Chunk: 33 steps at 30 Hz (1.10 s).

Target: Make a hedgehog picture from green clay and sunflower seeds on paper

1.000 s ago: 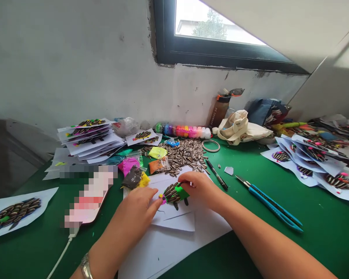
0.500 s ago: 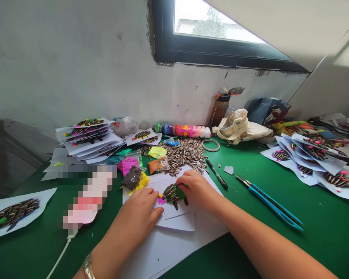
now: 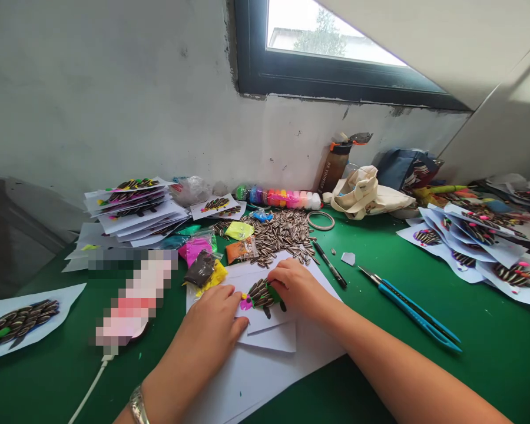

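Sunflower-seed craft piece (image 3: 261,294) lies flat on a white paper sheet (image 3: 265,325). Black-and-white striped seeds overlap in rows. Green clay patch (image 3: 274,292) at its 2 o'clock, partly under the right hand (image 3: 295,288). Magenta clay blob (image 3: 246,304) at 9 o'clock, with a small yellow dab. Two dark seed legs (image 3: 267,312) point down at 5 and 6 o'clock. Left hand (image 3: 207,324) rests on the paper at 7 o'clock, fingertips just beside the blob.

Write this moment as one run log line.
left hand: at pink clay | right hand: on green clay | between: sunflower-seed collage
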Each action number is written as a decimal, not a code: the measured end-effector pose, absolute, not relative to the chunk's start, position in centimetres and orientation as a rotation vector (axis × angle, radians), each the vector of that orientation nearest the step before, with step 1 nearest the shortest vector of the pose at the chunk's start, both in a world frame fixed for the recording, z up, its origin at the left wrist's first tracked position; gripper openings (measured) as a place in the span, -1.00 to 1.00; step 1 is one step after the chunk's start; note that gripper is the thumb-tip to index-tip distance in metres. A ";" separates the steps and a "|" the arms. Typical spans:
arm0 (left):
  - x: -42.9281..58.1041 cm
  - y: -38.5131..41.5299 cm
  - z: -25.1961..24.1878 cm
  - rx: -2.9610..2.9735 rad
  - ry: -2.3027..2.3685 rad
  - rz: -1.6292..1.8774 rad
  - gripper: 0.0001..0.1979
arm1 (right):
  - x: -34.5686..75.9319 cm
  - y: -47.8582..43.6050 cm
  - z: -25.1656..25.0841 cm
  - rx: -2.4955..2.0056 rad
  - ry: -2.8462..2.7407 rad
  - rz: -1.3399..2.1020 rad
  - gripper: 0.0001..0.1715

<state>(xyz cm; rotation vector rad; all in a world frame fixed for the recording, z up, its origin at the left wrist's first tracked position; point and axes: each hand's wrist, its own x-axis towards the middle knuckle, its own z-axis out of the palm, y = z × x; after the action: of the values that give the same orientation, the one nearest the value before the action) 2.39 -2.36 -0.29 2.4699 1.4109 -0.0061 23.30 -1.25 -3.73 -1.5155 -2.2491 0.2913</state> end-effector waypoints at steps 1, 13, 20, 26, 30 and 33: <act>2.4 -2.4 -0.3 2.474 1.413 -0.011 -0.69 | 23.2 -1.2 -3.7 -1.516 -2.254 0.299 -0.80; 2.6 -2.4 0.0 2.466 1.446 -0.064 -0.70 | 23.9 -1.2 -3.7 -1.530 -2.111 0.324 -0.86; 2.5 -2.5 0.0 2.466 1.434 -0.032 -0.72 | 23.9 -1.4 -4.0 -1.598 -2.188 0.174 -0.83; 2.7 -2.5 0.0 2.481 1.451 -0.059 -0.72 | 23.5 -1.3 -3.7 -1.671 -2.169 0.257 -0.81; 2.7 -2.5 -0.1 2.479 1.464 -0.075 -0.69 | 23.3 -1.3 -3.7 -1.686 -2.152 0.283 -0.80; 2.6 -2.5 -0.2 2.480 1.462 -0.062 -0.68 | 23.1 -1.3 -3.9 -1.689 -2.148 0.280 -0.79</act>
<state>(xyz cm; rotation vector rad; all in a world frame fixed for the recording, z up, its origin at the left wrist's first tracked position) 2.65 -2.47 -0.20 2.4804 1.4621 -0.0622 23.13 -1.34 -3.87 -1.6888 -2.1479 0.2801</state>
